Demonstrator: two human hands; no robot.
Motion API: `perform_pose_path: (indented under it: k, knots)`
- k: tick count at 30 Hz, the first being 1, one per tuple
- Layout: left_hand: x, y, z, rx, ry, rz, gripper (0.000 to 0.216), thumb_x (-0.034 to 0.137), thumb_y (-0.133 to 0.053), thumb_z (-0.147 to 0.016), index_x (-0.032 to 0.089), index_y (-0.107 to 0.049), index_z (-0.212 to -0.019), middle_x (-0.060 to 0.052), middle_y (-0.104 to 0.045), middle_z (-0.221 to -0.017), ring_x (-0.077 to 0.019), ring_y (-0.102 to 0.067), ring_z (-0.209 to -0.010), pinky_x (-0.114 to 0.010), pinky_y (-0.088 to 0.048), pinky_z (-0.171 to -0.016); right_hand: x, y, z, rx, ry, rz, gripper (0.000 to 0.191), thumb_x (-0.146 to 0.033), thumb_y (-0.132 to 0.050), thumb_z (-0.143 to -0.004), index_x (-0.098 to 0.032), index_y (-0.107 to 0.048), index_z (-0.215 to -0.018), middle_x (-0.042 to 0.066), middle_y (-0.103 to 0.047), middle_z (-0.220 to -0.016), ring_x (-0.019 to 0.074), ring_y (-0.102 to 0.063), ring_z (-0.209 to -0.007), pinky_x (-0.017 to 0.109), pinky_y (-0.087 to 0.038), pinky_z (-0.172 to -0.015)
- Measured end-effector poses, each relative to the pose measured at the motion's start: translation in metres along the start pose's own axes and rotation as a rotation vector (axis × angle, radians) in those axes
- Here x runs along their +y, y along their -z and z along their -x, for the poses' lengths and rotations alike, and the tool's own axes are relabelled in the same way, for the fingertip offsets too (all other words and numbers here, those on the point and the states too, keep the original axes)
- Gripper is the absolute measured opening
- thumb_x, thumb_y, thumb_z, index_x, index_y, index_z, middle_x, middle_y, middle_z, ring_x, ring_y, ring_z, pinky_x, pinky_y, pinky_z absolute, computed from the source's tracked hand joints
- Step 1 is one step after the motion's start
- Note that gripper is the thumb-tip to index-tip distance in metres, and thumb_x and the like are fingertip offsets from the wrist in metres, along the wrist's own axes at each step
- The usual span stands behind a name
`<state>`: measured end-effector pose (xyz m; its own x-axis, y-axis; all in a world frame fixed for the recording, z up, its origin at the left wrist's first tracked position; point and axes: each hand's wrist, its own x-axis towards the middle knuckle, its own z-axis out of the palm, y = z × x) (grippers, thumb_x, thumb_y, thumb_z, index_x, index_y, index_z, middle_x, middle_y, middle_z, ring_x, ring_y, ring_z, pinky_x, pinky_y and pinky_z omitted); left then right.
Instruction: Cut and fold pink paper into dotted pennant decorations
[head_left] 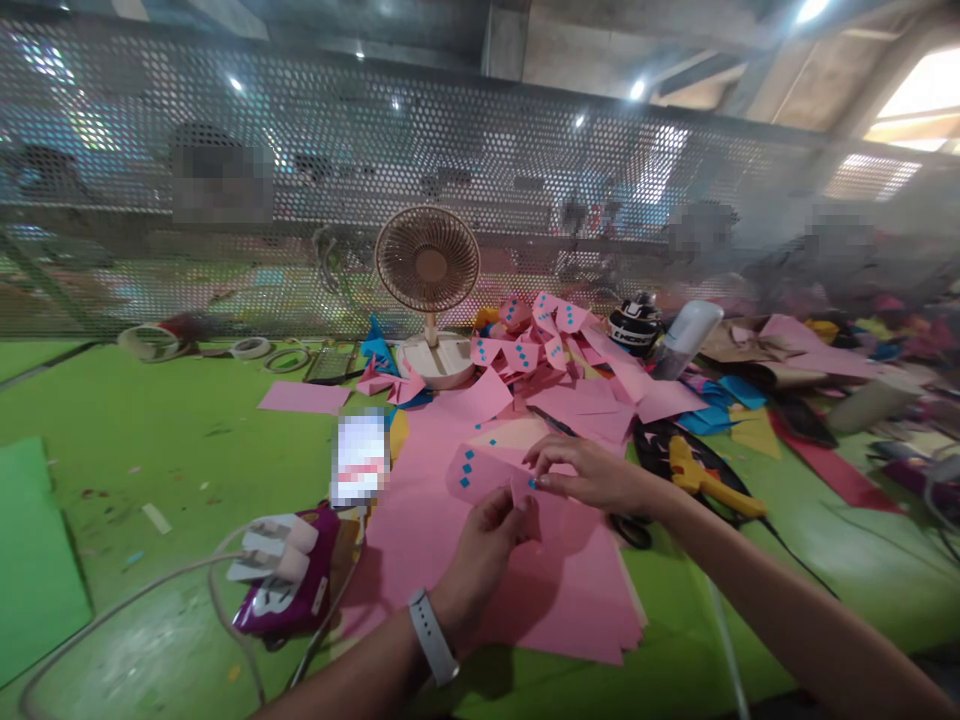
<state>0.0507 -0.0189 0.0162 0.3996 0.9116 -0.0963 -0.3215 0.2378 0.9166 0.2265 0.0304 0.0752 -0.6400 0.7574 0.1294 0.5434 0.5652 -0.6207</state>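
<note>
Both my hands hold a folded pink paper piece (486, 468) dotted with small blue squares, above a stack of pink paper sheets (525, 570). My left hand (484, 555), with a grey watch at the wrist, pinches the piece's lower edge. My right hand (589, 475) grips its right end with fingertips closed. A heap of finished pink pieces with blue squares (544, 335) lies farther back on the green table (150, 440).
A small desk fan (429, 290) stands behind the sheets. A yellow glue gun (709, 475) and scissors (630, 525) lie to the right. A purple packet with white plugs and cables (289, 575) sits left. Tape rolls (251, 348), a perforated metal screen (300, 180) and paper scraps ring the area.
</note>
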Motion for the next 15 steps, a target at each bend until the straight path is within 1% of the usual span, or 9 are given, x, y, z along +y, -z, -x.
perform_pose_path:
  k: [7,10,15]
  knots:
    - [0.002,-0.001,0.000,0.011,0.000,0.039,0.025,0.040,-0.061,-0.081,0.016,-0.055,-0.082,0.001,-0.049,-0.072,-0.0108,-0.044,-0.066,-0.023,-0.040,-0.064,-0.004,-0.001,-0.001,0.003,0.007,0.036,0.009,-0.023,-0.053,-0.085,-0.019,-0.061,-0.083,0.006,-0.063,-0.102,0.0171,-0.058,-0.095,0.031,-0.043,-0.085]
    - [0.003,-0.002,0.001,0.043,0.006,0.029,0.028,0.042,-0.061,-0.080,0.015,-0.054,-0.078,0.001,-0.048,-0.069,-0.0106,-0.043,-0.064,-0.023,-0.039,-0.061,-0.007,-0.005,0.001,0.039,-0.006,0.043,0.008,-0.022,-0.054,-0.085,-0.019,-0.061,-0.085,0.006,-0.064,-0.101,0.0172,-0.058,-0.094,0.030,-0.043,-0.084]
    - [0.003,-0.001,0.002,0.082,-0.025,-0.003,0.033,0.046,-0.062,-0.078,0.015,-0.053,-0.072,0.002,-0.046,-0.065,-0.0103,-0.040,-0.061,-0.022,-0.037,-0.058,-0.012,-0.013,0.005,0.101,-0.049,0.086,0.009,-0.020,-0.053,-0.085,-0.018,-0.062,-0.086,0.006,-0.064,-0.093,0.0170,-0.058,-0.087,0.030,-0.043,-0.080]
